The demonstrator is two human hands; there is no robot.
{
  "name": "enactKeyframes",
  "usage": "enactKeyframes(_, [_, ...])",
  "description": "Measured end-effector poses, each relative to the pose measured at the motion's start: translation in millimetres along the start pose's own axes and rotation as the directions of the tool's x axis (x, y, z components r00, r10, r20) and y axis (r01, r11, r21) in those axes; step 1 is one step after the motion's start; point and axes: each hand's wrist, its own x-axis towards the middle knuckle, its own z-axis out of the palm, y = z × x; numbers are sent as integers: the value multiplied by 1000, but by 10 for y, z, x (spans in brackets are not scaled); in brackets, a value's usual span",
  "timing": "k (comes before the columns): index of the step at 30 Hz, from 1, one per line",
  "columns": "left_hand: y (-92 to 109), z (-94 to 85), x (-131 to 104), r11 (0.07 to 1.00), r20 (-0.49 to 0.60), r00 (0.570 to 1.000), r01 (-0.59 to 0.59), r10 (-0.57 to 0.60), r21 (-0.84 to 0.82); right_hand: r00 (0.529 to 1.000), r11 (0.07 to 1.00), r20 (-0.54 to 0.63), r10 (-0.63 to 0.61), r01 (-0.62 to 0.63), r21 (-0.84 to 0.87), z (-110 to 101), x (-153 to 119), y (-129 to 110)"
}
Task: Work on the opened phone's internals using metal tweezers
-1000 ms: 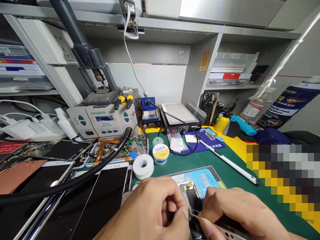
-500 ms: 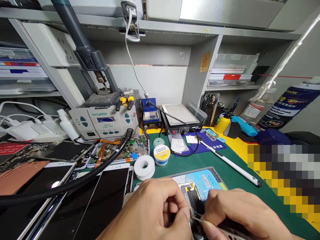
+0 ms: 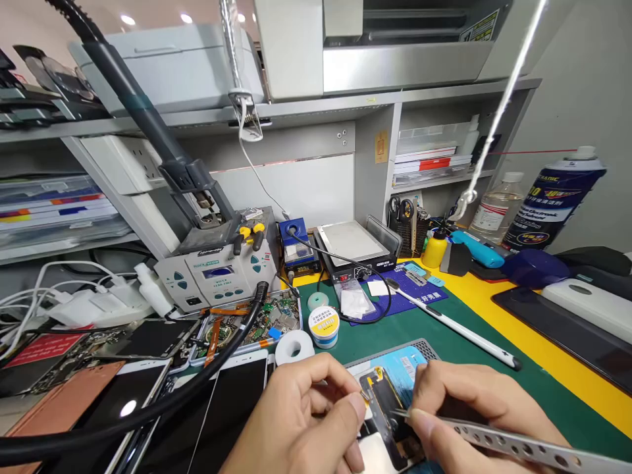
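My left hand (image 3: 301, 421) is curled at the bottom centre, with thumb and forefinger pinching a tiny metal part beside an opened phone (image 3: 382, 411). My right hand (image 3: 474, 411) grips perforated metal tweezers (image 3: 498, 440), whose tip points left at the phone's black inner part. The phone lies on a grey tray with a blue card (image 3: 402, 362) on the green mat (image 3: 444, 349).
Behind the hands stand a white tape roll (image 3: 295, 345), a yellow-lidded jar (image 3: 324, 324), a parts tray of circuit boards (image 3: 247, 316), a hot-air station (image 3: 217, 273) and a heating plate (image 3: 353, 243). Phone screens (image 3: 148, 408) lie left. A white pen-like tool (image 3: 459, 332), spray can (image 3: 555, 197) and bottles sit right.
The view has tilted up and shifted, showing more of the shelf top. Both hands stay at the phone; the tweezers now lie lower and more level, tip still at the phone.
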Motion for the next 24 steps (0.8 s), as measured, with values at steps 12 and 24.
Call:
enactKeyframes(12, [-53, -119, -13, 997, 75, 994, -82, 83, -8, 951, 838, 142, 276, -310, 450, -54, 110, -128])
enactKeyframes(24, [-101, -93, 57, 983, 25, 987, -154, 157, -101, 966, 846, 34, 258, -243, 475, -54, 172, -169])
